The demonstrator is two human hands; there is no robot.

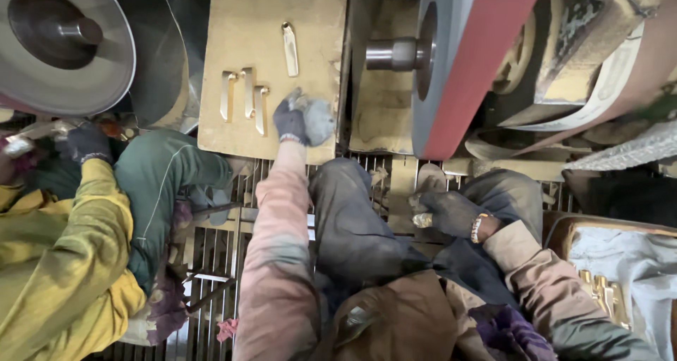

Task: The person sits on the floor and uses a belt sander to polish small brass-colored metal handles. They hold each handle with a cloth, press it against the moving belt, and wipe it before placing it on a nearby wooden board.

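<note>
My left hand point(300, 118), in a dark glove with a grey worn patch, reaches forward onto a tan board point(240, 29); whether it grips anything I cannot tell. Beside it on the board lie three brass-coloured metal pieces point(245, 96) in a row, and a fourth piece point(290, 49) lies further up. My right hand point(446, 213), also gloved, rests near my knee and is closed around a small shiny metal piece point(422, 220). A red abrasive belt on a grey wheel point(465, 65) stands just ahead of my right hand.
A co-worker in a yellow sleeve point(77, 248) and green trousers sits at the left by a large grey disc wheel point(63, 44). A metal floor grate point(218, 248) lies underfoot. A crate with grey cloth and brass parts point(606, 290) is at the lower right.
</note>
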